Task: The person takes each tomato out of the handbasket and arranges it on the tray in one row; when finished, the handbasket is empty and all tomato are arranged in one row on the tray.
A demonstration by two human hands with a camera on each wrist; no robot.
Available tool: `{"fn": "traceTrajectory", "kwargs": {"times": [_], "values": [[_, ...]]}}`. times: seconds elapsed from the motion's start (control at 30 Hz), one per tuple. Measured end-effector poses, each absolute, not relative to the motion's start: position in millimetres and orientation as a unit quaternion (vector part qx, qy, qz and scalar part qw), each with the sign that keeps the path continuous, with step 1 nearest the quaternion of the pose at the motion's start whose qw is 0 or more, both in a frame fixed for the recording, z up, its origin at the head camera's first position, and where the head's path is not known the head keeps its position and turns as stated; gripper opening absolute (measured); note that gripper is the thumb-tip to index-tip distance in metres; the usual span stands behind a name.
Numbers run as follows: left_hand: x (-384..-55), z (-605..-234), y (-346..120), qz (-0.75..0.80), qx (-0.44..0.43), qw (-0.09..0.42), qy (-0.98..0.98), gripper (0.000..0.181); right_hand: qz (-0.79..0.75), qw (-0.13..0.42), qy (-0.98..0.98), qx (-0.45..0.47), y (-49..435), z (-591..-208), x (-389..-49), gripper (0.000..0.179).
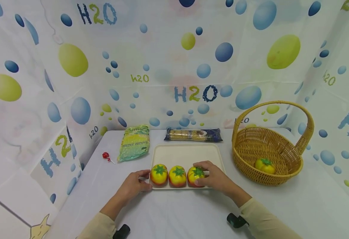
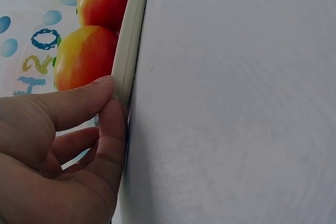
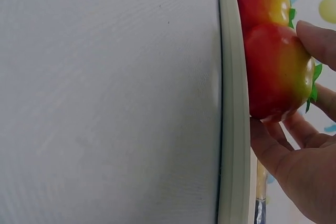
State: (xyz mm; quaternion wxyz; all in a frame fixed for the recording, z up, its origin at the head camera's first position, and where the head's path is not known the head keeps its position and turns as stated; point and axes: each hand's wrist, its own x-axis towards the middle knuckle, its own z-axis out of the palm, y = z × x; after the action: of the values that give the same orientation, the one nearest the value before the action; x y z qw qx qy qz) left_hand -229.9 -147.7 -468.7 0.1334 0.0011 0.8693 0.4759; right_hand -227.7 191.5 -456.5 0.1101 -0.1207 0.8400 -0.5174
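Note:
A cream rectangular tray (image 1: 189, 152) lies on the table. Along its front edge stand three yellow-red fruits with green star-shaped leaf caps: a left fruit (image 1: 159, 174), a middle fruit (image 1: 177, 176) and a right fruit (image 1: 193, 174). At the tray's front left corner my left hand (image 1: 135, 186) pinches the rim between thumb and fingers (image 2: 111, 129). My right hand (image 1: 214, 179) grips the right fruit, its thumb and fingers curled around the side and top. The right wrist view shows this fruit (image 3: 275, 72) resting close to the tray wall, beside the middle one.
A wicker basket (image 1: 237, 159) with a tall handle stands at the right, holding another such fruit (image 1: 265, 166). Behind the tray lies a pack of dry noodles (image 1: 192, 135). A green-yellow bag (image 1: 134, 143) and a red lollipop (image 1: 105, 155) lie at the back left.

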Motion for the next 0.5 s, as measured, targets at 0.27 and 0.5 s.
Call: {"fn": "traceTrajectory", "kwargs": {"times": [0.27, 0.5], "values": [[-231.2, -469.8, -148.2, 0.476, 0.005, 0.132, 0.870, 0.065, -0.519, 0.113, 0.837, -0.133, 192.6, -459.3, -227.8, 0.066], [-231.1, -469.2, -147.8, 0.478, 0.002, 0.136, 0.868, 0.065, -0.518, 0.107, 0.838, -0.132, 193.3, -459.4, -227.5, 0.069]]}}
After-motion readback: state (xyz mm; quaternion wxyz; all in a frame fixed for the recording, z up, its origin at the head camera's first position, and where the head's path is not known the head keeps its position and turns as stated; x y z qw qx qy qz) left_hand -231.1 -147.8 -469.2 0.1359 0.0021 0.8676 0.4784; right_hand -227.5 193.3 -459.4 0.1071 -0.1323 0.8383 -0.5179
